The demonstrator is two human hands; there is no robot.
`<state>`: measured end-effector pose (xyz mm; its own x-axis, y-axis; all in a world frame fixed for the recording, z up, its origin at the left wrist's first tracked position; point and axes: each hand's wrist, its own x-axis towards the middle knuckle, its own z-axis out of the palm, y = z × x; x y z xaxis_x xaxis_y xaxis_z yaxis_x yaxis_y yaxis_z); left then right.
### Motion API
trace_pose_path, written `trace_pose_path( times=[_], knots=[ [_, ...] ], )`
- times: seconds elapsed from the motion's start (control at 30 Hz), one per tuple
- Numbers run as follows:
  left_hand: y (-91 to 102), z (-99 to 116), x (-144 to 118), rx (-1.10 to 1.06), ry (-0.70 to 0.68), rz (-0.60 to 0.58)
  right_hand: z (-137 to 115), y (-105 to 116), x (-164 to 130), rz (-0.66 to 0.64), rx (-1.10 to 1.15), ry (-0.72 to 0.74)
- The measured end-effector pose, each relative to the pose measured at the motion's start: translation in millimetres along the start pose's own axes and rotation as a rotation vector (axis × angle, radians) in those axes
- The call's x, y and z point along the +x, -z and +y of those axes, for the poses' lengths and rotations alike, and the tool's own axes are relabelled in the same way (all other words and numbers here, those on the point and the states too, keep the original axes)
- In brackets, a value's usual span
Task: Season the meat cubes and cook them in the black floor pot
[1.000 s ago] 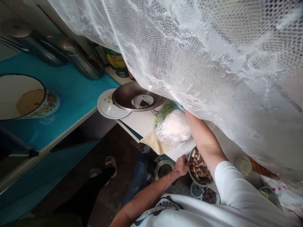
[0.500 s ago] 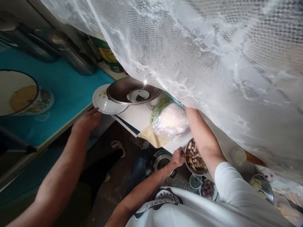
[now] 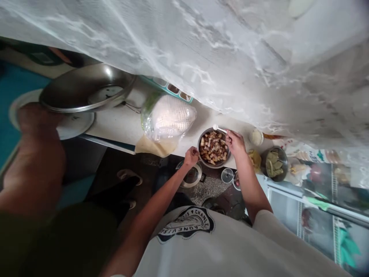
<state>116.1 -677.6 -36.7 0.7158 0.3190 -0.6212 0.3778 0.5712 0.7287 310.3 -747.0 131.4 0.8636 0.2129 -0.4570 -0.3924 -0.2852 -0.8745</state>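
Note:
A metal bowl (image 3: 213, 161) full of browned meat chunks stands at the front edge of the white counter (image 3: 121, 123). My left hand (image 3: 190, 156) pinches the bowl's near-left rim. My right hand (image 3: 235, 141) is at the far-right rim and holds a small white spoon (image 3: 216, 128) whose tip points left over the bowl. My white shirt fills the bottom of the view.
Another person's hand (image 3: 34, 119) reaches from the left to a white plate (image 3: 73, 125) under a wide metal basin (image 3: 86, 90). A clear bag (image 3: 168, 117) lies left of the bowl. A lace curtain (image 3: 201, 57) hangs overhead. A bowl of greenish pieces (image 3: 275, 165) sits at right.
The view has swung right. My right arm came out from under the curtain and now holds a spoon at the bowl. Another person's arm reached in to the plate.

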Motion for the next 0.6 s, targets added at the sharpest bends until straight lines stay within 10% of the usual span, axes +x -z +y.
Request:
trace_pose_path(
  times=[0.23, 0.6],
  knots=[
    [2.1, -2, 3, -0.035, 0.103, -0.007, 71, 85, -57, 0.255, -0.064, -0.054],
    [-0.8, -1, 2, -0.019, 0.093, 0.016, 94, 117, -67, 0.291, 0.032, -0.102]
  ],
)
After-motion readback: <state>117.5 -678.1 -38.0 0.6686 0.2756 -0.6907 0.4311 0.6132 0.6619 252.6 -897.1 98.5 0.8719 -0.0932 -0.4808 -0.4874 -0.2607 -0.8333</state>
